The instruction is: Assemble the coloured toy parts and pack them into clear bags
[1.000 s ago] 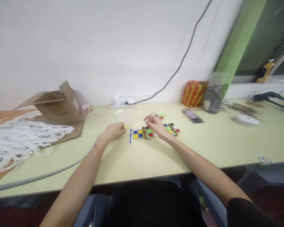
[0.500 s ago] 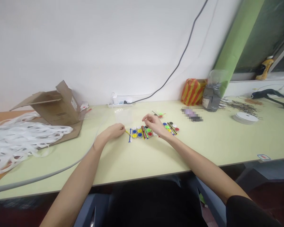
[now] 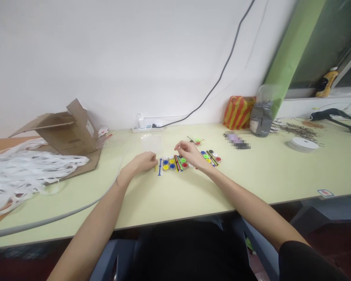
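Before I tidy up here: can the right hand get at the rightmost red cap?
Probably yes. The right hand sits close by, and only low caps and thin sticks lie between it and the rightmost red cap.

A small craft workroom, by the look of it: long pale-green bench (image 3: 251, 175) against a white wall (image 3: 105, 58), power strip (image 3: 148, 129), cardboard box (image 3: 73, 134), heap of white plastic strips (image 3: 26, 175), white roll (image 3: 302, 143), small coloured pieces (image 3: 175, 164).

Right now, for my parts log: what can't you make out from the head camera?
Head view:
- What the left hand holds: mostly hidden by its fingers.
- The colored caps: too small for any detail.
- The packet: blurred out.
- The black tool: cut off by the right edge.
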Tool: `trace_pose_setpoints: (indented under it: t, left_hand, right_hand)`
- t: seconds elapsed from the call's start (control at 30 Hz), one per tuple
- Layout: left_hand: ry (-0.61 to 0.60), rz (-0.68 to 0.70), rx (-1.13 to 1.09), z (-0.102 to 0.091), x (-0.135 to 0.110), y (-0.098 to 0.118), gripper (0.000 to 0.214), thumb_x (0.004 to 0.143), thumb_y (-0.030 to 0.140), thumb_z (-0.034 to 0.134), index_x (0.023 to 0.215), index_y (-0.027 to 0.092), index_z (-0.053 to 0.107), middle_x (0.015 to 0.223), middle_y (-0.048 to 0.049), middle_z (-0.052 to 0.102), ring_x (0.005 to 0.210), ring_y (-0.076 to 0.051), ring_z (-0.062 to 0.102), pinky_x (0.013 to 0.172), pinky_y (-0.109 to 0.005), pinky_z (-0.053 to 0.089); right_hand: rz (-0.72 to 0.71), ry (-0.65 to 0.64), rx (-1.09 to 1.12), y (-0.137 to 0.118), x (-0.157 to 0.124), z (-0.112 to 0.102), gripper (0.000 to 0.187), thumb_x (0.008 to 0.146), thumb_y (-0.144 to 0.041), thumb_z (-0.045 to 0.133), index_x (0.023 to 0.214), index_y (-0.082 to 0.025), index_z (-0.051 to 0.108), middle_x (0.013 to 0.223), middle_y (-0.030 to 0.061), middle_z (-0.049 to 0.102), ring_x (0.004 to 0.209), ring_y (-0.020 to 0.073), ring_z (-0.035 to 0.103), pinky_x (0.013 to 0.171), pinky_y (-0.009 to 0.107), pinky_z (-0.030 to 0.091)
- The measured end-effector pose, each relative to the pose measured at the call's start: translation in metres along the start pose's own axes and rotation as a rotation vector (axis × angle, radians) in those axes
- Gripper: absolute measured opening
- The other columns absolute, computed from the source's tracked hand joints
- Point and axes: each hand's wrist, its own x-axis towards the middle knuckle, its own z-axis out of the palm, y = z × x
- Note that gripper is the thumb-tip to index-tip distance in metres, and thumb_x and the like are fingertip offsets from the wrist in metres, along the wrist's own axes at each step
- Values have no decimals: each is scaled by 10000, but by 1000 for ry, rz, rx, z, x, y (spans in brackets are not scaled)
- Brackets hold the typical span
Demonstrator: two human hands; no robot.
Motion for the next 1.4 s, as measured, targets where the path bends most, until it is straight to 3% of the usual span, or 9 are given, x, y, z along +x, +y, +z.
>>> trace_pose_setpoints:
  t: [0.5,0.9,1.4]
  left_hand:
    - [-61,-15,-53,-6,-1,-13,293,850,362,430,734,184,631,801,-94,690,684,-204,570,663,-312,404]
    - [-103,62,-156,-11,-8,5,171,714,338,518,642,193,572,631,-19,600,576,-160,476,561,-295,349]
    - [-96,111,-202,-9,-8,14,267,798,357,481,586,196,456,576,8,482,542,-130,353,541,-302,277]
  right_hand:
    - [11,-24,-12,-2,-2,-1,189,774,-171,466,861,-173,634,610,-50,476,555,117,433,550,250,302]
    - [-6,-28,-27,3,0,0,185,772,-172,471,861,-177,634,608,-49,477,551,118,428,550,251,300]
    - [-35,-57,-74,5,0,-1,196,791,-149,459,870,-177,636,608,-43,507,553,122,455,568,255,331]
